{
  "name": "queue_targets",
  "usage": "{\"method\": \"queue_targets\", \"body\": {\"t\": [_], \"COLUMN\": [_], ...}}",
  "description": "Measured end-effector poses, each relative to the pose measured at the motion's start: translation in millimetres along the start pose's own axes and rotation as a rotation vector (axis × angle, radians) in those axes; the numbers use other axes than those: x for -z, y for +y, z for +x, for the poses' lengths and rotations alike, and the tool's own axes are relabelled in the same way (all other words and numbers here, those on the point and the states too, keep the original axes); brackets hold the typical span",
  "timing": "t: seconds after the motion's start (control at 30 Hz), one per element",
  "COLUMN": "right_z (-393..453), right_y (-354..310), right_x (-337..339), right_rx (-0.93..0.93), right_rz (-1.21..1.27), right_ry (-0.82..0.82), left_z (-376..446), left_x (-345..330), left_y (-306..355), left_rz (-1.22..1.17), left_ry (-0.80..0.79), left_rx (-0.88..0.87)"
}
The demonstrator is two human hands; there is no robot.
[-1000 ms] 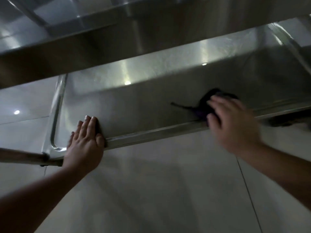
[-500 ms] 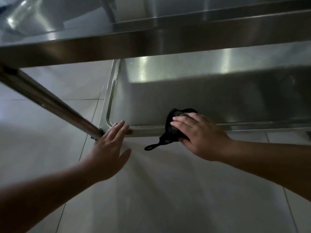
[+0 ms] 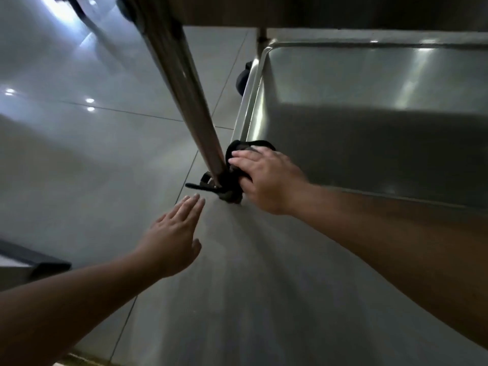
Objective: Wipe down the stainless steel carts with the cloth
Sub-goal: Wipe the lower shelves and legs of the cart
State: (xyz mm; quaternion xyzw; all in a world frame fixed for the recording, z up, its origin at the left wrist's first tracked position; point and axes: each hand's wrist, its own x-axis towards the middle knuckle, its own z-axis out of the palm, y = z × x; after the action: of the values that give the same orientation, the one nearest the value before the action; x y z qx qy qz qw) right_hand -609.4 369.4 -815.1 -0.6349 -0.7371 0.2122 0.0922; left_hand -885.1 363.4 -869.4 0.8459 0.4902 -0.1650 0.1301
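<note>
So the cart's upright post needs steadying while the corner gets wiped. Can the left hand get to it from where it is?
Probably yes. The left hand is open and holds nothing, its fingertips just short of the post, with only bare floor between. The right hand and cloth sit on the post's other side.

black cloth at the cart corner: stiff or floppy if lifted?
Probably floppy: the cloth bunches around the cart leg under the right hand, and a loose strip trails out sideways. Likely light, since it folds easily. It may snag on the leg.

The right hand [image 3: 266,178] hides most of the cloth [image 3: 232,186].
</note>
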Motion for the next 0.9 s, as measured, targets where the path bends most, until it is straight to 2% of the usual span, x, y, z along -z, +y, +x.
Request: {"method": "queue_targets", "body": {"t": [0.2,0.33,0.6,0.9], "right_z": [25.3,67.7,143.6,96.9], "right_y": [15.7,22.8,34.5,27.5], "right_x": [23.7,39.4,41.0,26.2], "right_rx": [0.008,-0.126,-0.374,-0.249], "right_rz": [0.049,0.065,0.001,0.076], "right_ry": [-0.084,-0.009,0.017,0.025], "left_z": [10.7,15.1,24.0,35.5], "left_x": [-7.3,-8.5,3.5,17.8], "left_y": [-12.1,-15.5,-10.9,-4.2], "left_rz": [-0.081,-0.092,-0.12,-0.106], "left_ry": [-0.032,-0.04,-0.038,-0.058], "left_rx": [0.076,0.085,0.099,0.109]}}
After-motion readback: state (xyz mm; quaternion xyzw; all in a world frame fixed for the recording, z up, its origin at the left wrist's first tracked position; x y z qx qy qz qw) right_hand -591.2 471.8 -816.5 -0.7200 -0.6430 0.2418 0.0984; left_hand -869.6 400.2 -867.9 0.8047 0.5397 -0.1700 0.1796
